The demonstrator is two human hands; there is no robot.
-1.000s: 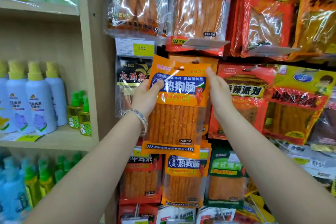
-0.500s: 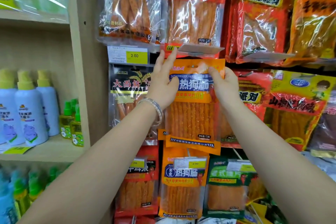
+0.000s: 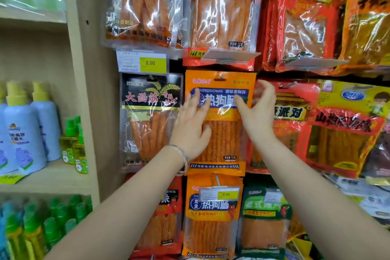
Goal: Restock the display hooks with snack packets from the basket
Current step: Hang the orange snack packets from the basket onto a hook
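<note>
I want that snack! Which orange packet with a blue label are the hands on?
The upper orange plastic packet, under the left hand and right hand. The lower orange packet beneath hangs untouched behind a yellow price tag.

The middle packet hangs on its hook just right of the wheat-print packet, which is at the display's left edge under a price tag. Further left, bottles stand on a shelf.

At left, beige wooden shelving unit. On its middle shelf, pale blue plastic bottles with yellow-green caps; just beside them, small yellow bottles with bright green caps. On the shelf below, blurred green-capped bottles. Farther right, white-and-yellow price label marked 2.00
</note>
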